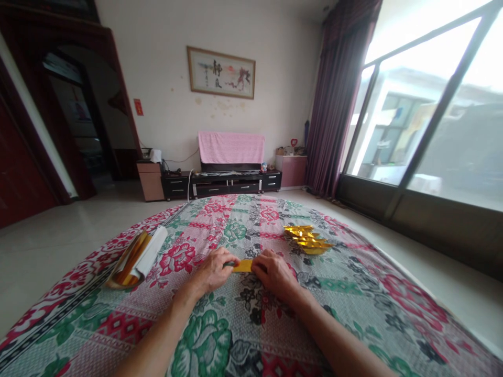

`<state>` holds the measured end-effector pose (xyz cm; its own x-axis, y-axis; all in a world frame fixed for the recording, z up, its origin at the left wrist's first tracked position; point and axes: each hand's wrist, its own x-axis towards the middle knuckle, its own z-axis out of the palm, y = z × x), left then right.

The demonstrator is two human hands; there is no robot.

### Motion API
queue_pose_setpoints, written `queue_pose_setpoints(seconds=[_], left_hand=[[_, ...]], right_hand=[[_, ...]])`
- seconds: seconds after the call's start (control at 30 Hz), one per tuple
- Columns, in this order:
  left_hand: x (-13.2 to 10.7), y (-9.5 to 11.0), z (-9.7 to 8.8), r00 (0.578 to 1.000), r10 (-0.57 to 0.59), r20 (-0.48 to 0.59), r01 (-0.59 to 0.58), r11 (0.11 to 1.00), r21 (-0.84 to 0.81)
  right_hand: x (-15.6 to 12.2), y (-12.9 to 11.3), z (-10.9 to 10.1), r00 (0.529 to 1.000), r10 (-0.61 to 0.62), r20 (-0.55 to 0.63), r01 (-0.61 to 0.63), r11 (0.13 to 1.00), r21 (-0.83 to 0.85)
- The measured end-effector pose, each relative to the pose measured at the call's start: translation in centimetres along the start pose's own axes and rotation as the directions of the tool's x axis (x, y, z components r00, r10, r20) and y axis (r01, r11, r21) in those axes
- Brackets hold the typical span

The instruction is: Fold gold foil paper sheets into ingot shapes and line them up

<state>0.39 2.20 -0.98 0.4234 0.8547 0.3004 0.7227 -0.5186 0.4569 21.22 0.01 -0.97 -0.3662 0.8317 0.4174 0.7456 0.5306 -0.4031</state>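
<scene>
A narrow folded strip of yellow-gold paper [242, 266] lies level between my hands, just above or on the patterned cloth. My left hand [215, 268] grips its left end, thumb and fingers closed. Its right end is in my right hand [273, 269], whose fingers curl over the paper and hide that end. To the right, beyond my right hand, stands a cluster of several shiny gold folded-paper ingots [308, 240]. On the left, an opened pack of gold paper sheets [133, 259] with a white wrapper rests on the cloth.
A floral red, green and grey cloth [204, 340] covers the round table. Past its far edge are a black TV cabinet [228, 184] and a pink-draped television [231, 147]. A purple curtain [334, 99] and large windows [432, 115] stand at the right, a doorway at the left.
</scene>
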Motion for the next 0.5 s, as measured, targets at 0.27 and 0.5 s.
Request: queue_pose_setpoints(seconds=[0.27,0.5], left_hand=[[-0.34,-0.15,-0.21,0.999,-0.013,-0.046,0.01,0.998,-0.064],[-0.31,0.17,-0.14,0.996,0.019,-0.089,-0.026,0.997,-0.075]], right_hand=[[0.1,-0.45,0.0,0.998,0.008,-0.055,-0.011,0.998,-0.054],[0.66,-0.65,-0.11,0.996,0.087,-0.033,-0.088,0.995,-0.048]])
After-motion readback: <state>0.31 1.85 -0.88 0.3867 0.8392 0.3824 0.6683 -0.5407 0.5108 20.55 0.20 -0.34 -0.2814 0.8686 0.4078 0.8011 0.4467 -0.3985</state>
